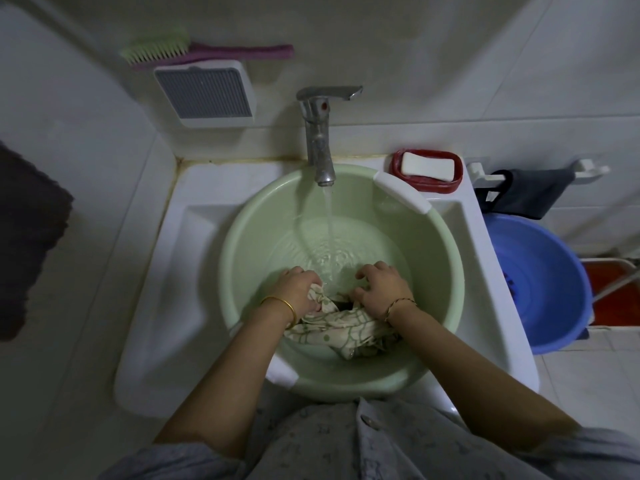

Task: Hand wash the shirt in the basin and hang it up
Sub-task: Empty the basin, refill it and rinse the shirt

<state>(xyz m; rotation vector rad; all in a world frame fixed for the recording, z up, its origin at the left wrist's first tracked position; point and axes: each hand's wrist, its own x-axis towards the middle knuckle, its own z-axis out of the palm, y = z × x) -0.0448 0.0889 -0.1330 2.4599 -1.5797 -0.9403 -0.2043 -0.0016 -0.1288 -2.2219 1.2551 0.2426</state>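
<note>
The patterned shirt (341,329) lies bunched and wet against the near wall of the green basin (239,244), which sits in the white sink (188,271). The left hand (298,289) has its fingers curled tight round a wad of the cloth, while the right hand (381,289) rests on the shirt with bent, spread fingers (whether they clasp the fabric cannot be told). Water (327,230) runs from the tap (317,140) into the basin between the hands, with a soap bar (427,166) in a red dish (453,185) behind and a blue bucket (554,289) to the right
</note>
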